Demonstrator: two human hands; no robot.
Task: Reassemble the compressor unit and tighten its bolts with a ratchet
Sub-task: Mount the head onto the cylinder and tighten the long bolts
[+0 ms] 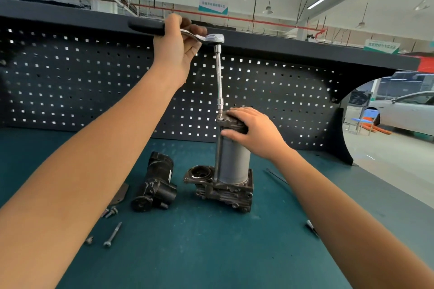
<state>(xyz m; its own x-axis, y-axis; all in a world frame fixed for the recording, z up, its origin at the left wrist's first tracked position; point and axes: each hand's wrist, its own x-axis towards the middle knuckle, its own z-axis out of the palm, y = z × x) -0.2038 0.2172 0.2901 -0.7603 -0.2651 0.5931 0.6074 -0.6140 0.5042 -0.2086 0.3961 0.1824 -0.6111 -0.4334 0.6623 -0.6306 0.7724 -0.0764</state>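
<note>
The left hand (pixel 175 47) is holding a chrome ratchet (pixel 214 38) in its grip, long extension meeting the top of the grey cylindrical compressor unit (pixel 232 159), which the right hand (pixel 254 132) is clasping upright on the teal counter (pixel 211 248).

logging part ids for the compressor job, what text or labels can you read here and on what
Nothing reads clearly.
Hanging ceiling sign: characters blurred, unreadable.
Sign at right: blurred, unreadable.
White label on black motor: too small to read.
</note>
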